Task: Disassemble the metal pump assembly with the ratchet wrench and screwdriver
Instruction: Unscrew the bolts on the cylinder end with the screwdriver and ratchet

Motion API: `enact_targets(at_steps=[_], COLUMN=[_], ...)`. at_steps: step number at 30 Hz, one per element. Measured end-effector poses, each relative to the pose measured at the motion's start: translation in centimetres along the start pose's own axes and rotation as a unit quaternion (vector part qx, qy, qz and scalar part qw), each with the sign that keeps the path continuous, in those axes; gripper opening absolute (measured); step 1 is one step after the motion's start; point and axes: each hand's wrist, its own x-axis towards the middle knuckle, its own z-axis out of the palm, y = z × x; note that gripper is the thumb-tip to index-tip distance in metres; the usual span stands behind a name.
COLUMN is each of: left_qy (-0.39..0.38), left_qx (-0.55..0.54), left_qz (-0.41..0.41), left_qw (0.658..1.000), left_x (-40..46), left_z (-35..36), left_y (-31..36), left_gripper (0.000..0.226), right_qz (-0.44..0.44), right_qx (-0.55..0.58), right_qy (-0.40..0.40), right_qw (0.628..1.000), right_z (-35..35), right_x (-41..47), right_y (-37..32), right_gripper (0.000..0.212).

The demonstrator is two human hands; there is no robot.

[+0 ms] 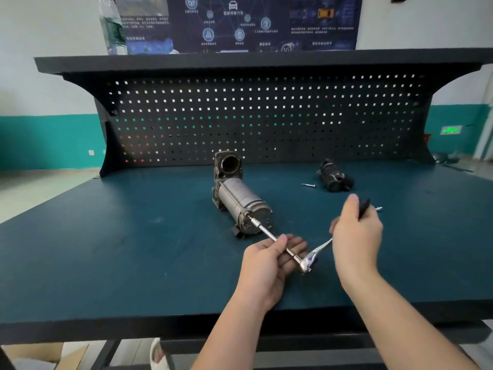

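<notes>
**Pump teardown: ratchet on the end-cap bolt, here's the geometry**

So the grey cylindrical metal pump assembly (241, 197) is lying on its side on the dark teal counter (120, 249), roughly mid-counter, just ahead of my hands. Its long axis runs away from me and a bit left: open flanged port at the far end, rounded end cap pointing back toward me.

The chrome ratchet wrench with long extension bar (277, 243) is socketed onto a bolt in that near end cap. The extension comes straight back off the cap along nearly the same line as the pump body, down and right toward me, and the ratchet handle kicks out to the right from the head.

My left hand (269, 260) is the nearer one to the pump. It cradles the extension bar, thumb over the top and fingers loosely underneath, more steadying than squeezing. My right hand (356, 236) is curled around the black grip end of the handle, further right.

The way I figure it, the swing has to be around the extension's axis, so the right hand does the arc while the left keeps the bar lined up with the bolt. If it tips off axis, the socket probably slips.

Off to the right rear there's a black removed pump part (334, 176), with a loose silver screw (308, 185) just left of it.
</notes>
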Motion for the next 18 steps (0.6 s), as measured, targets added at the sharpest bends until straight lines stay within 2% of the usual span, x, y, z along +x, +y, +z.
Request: enact_targets(at_steps=[2,3,5,6,7,8,10,11,12,14,16,17,18], left_qy=[0.015,0.012,-0.011,-0.018,-0.017,-0.017,-0.013,-0.017,-0.025,-0.021,-0.032,-0.030,-0.023], left_qx=[0.017,0.026,0.094,0.148,0.196,0.223,0.218,0.174,0.101,0.003,-0.025,-0.017,-0.005], left_qz=[-0.001,0.002,0.030,0.052,0.060,0.058,0.063,0.056,0.029,-0.013,-0.017,-0.020,-0.017], left_qw=[1.000,1.000,0.995,0.987,0.979,0.973,0.974,0.983,0.994,1.000,0.999,0.999,1.000], left_x=[0.1,0.1,0.0,0.2,0.5,0.8,0.9,0.9,0.7,0.7,0.8,0.7,0.8], left_z=[0.0,0.0,-0.5,-1.0,-1.4,-1.7,-1.6,-1.3,-0.6,-0.1,-0.3,-0.2,-0.2], left_y=[-0.4,-0.5,-0.7,-0.8,-0.7,-0.8,-0.7,-0.7,-0.6,-0.1,-0.3,-0.3,-0.4], left_gripper=[0.017,0.017,0.013,0.019,0.031,0.040,0.038,0.028,0.018,0.017,0.016,0.016,0.016], right_qz=[-0.188,-0.309,-0.512,-0.567,-0.592,-0.596,-0.564,-0.516,-0.438,-0.216,-0.008,0.037,0.013], right_qx=[-0.031,-0.047,-0.092,-0.112,-0.130,-0.142,-0.126,-0.096,-0.059,0.002,0.044,0.034,0.002], right_qy=[-0.002,-0.011,-0.052,-0.071,-0.086,-0.093,-0.076,-0.059,-0.032,0.006,-0.001,-0.008,-0.010], right_qw=[0.982,0.950,0.852,0.813,0.791,0.785,0.813,0.849,0.897,0.976,0.999,0.999,1.000], right_z=[-0.3,-0.4,-0.4,-0.2,-0.1,0.0,0.2,0.1,0.1,0.1,0.0,-0.1,-0.2], right_x=[-1.9,-3.1,-4.9,-5.6,-6.0,-6.3,-6.5,-6.1,-5.4,-2.6,0.1,0.6,0.4], right_y=[-0.3,-0.8,-1.3,-1.3,-1.3,-1.1,-0.7,-0.8,-0.7,-0.6,0.0,0.1,0.2], right_gripper=[0.033,0.032,0.025,0.022,0.022,0.024,0.025,0.026,0.028,0.035,0.034,0.034,0.037])
